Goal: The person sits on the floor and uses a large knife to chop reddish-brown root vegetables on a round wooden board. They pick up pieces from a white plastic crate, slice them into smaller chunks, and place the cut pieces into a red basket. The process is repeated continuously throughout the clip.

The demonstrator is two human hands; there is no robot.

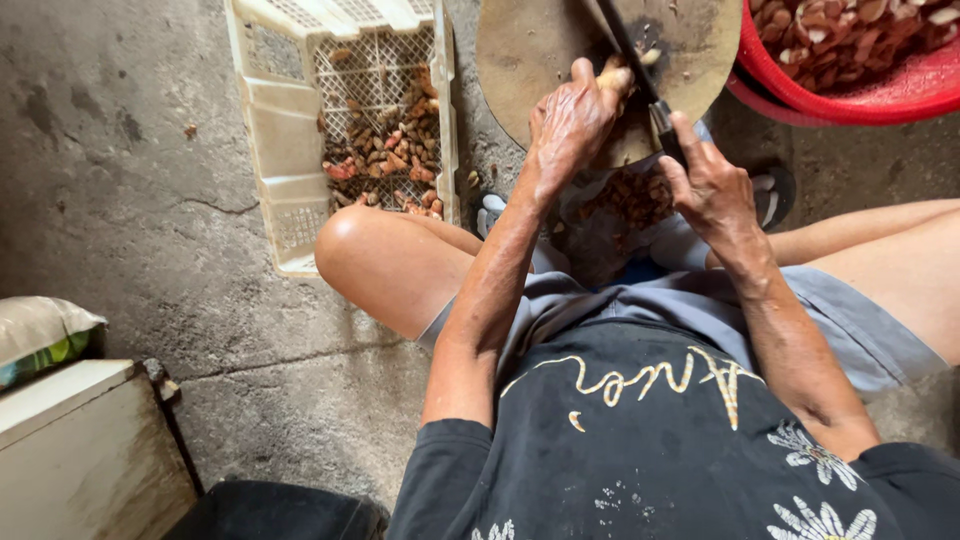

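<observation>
Worn, matt wooden chopping block [540, 50] at twelve o'clock carries a dark metal knife [628, 45], with a glossy red plastic basin [880, 95] at one o'clock, a cream plastic mesh crate [280, 130] at eleven, rough concrete floor [130, 210].

left hand [572, 122] pinning a pale root [613, 76] on round wooden block [520, 50], right hand [708, 185] gripping knife [640, 70]

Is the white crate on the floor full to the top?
No, the white crate holds only a thin, scattered layer of brown pieces, with bare mesh bottom showing around them.
</observation>
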